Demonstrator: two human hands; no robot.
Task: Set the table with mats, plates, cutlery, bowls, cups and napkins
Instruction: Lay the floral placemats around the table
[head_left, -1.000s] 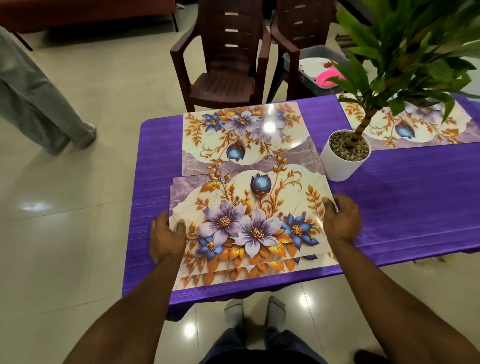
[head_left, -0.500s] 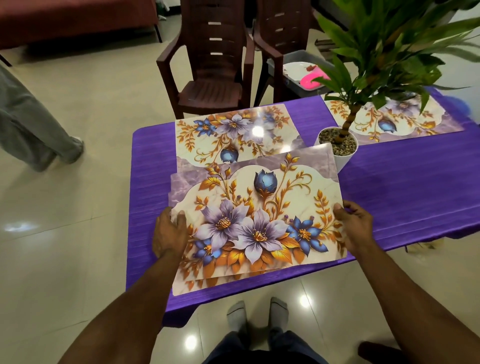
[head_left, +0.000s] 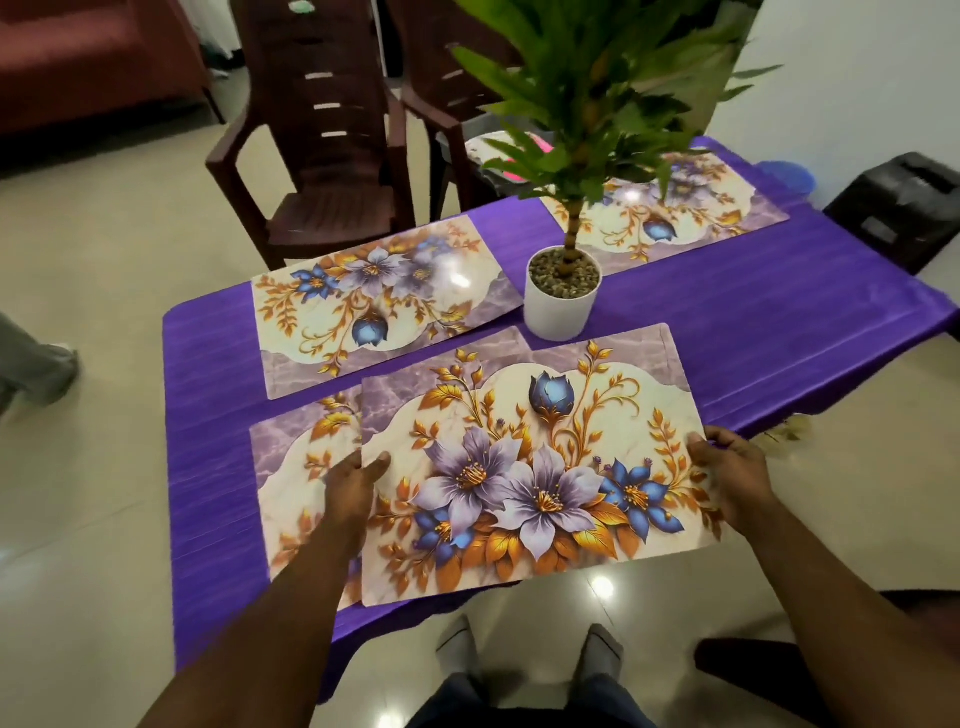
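Observation:
I hold a floral place mat by its two short edges, lifted slightly above the near side of the table. My left hand grips its left edge, thumb on top. My right hand grips its right edge. Beneath it, at the near left corner, another mat lies flat, partly covered by the held one. A third mat lies at the far left and a further mat at the far right of the purple tablecloth.
A potted plant in a white pot stands mid-table, just beyond the held mat, its leaves spreading overhead. Two brown plastic chairs stand behind the table; a bin with plates sits on one. A black stool is at right. Another person's leg is at left.
The top mat has been lifted off the one below and carried to the right with both hands; the lower mat stays at the near left. My view has swung right.

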